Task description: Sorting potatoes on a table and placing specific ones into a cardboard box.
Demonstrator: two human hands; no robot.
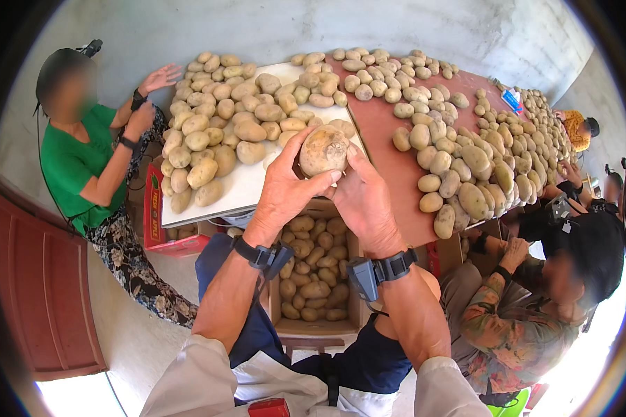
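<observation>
Between my two hands I hold one large potato (321, 150) up above the near edge of the tables. My left hand (287, 182) grips its left side, the thumb across its lower front. Against its right side press the fingers and thumb of my right hand (364, 195). A rough, darker patch shows on the potato's right half. Below my wrists, a cardboard box (313, 327) between my knees holds many potatoes (315, 289). Behind my hands, a heap of potatoes (250, 130) covers much of a white tabletop (229, 200).
A reddish-brown tabletop (378, 151) on the right carries more potatoes (474, 161) and a blue-and-white packet (512, 100). Under the white table's left corner stands a red box (159, 229). People sit at left (83, 151) and right (527, 313); another person (579, 127) is at the far right.
</observation>
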